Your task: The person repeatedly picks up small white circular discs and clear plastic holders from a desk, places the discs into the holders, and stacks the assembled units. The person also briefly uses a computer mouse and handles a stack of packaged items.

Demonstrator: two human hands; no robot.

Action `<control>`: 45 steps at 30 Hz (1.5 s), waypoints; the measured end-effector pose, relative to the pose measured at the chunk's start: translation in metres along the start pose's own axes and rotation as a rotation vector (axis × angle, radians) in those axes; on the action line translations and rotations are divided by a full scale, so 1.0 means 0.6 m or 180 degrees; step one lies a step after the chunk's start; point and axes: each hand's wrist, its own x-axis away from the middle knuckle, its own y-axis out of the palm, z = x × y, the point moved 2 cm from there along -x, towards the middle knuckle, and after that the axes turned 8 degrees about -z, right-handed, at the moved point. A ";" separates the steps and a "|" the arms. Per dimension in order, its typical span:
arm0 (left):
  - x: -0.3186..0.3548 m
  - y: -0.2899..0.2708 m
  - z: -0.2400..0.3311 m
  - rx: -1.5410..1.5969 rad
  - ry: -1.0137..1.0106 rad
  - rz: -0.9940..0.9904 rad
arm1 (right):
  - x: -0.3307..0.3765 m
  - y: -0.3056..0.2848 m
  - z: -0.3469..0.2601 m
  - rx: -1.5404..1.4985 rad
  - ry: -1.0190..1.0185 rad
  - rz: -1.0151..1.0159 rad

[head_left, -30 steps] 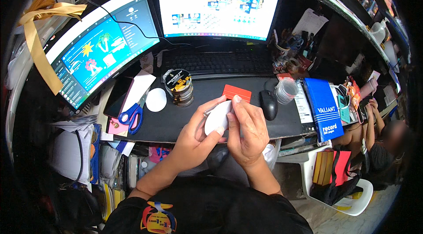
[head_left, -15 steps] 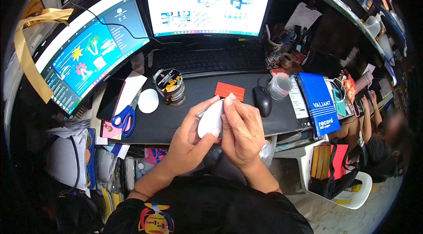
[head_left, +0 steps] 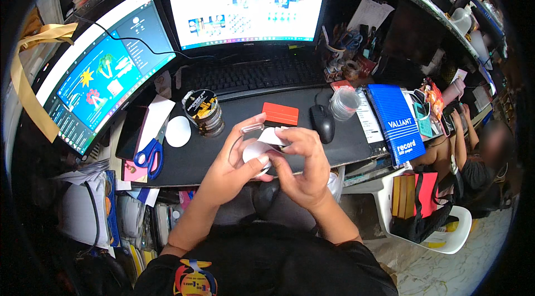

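Hands raised together above the black counter (head_left: 223,154): my left hand (head_left: 234,170) and right hand (head_left: 304,168) each have their grip clamped on the small round white paper piece (head_left: 257,151), which sits between my fingertips. At one o'clock lies a flat red rectangular card (head_left: 280,113); at three o'clock, a blue rectangular record book (head_left: 397,123).

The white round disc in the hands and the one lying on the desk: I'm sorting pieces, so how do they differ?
The held disc is gripped by the left hand and right hand, partly covered; the desk disc lies flat, untouched, fully visible beside the blue-handled scissors. Both are white and round.
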 end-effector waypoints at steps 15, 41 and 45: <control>-0.009 -0.006 -0.030 -0.1054 0.0473 0.0428 | 0.000 -0.013 0.007 0.0367 0.0926 -0.0427; 0.024 0.010 0.038 -0.1413 0.0482 0.1280 | 0.020 -0.036 -0.007 -0.2268 0.1878 0.0213; 0.025 0.009 0.042 -0.1469 0.0504 0.1296 | 0.018 -0.034 -0.014 -0.2167 0.1796 0.0288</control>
